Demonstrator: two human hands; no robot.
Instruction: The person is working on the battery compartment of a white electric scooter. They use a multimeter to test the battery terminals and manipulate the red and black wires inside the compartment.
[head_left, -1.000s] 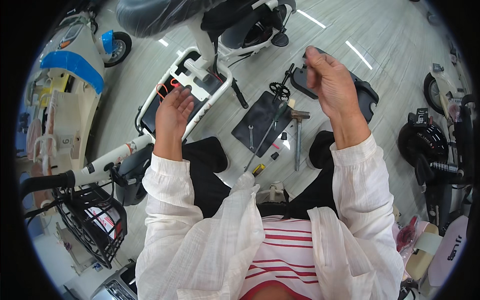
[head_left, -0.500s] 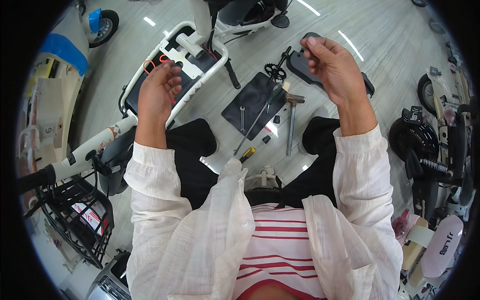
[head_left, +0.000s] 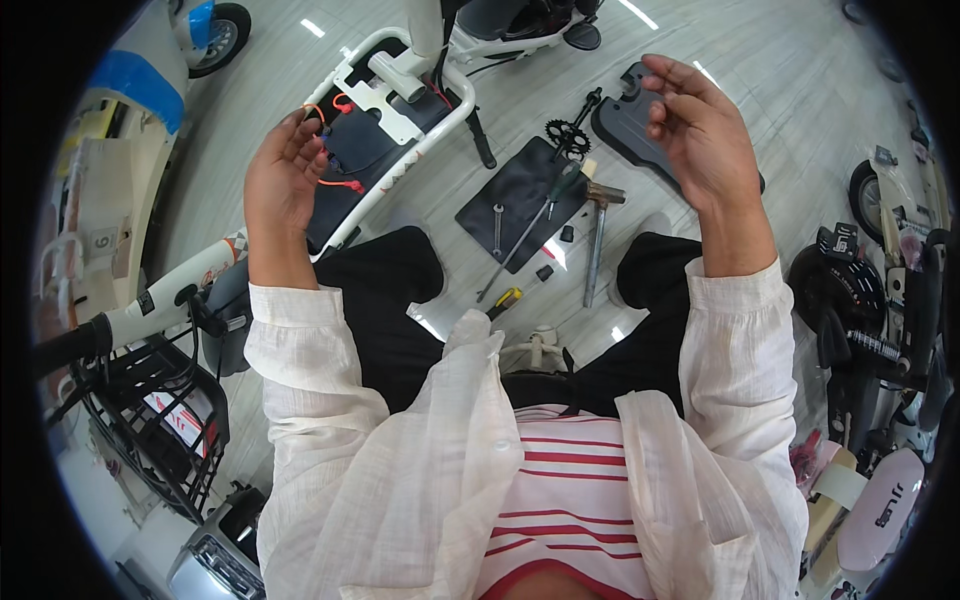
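Note:
My left hand, fingers loosely bent and apart with nothing in them, hangs by the near-left edge of a white scooter frame. Inside the frame lie a dark box, orange cables and a white metal bracket. At right my right hand is raised, empty, its fingers half curled and apart. Below it, partly hidden, a dark grey board-shaped cover rests on the floor. Between the hands a black mat carries a wrench and a long screwdriver.
A hammer, a crank with chainring and a yellow-handled screwdriver lie about the mat. A kickstand juts from the frame. A black wire basket stands at lower left; scooter parts line the right.
My left hand has moved left and slightly down, off the orange cables. My right hand has shifted right, its fingers spreading from a near pinch. The view has shifted slightly.

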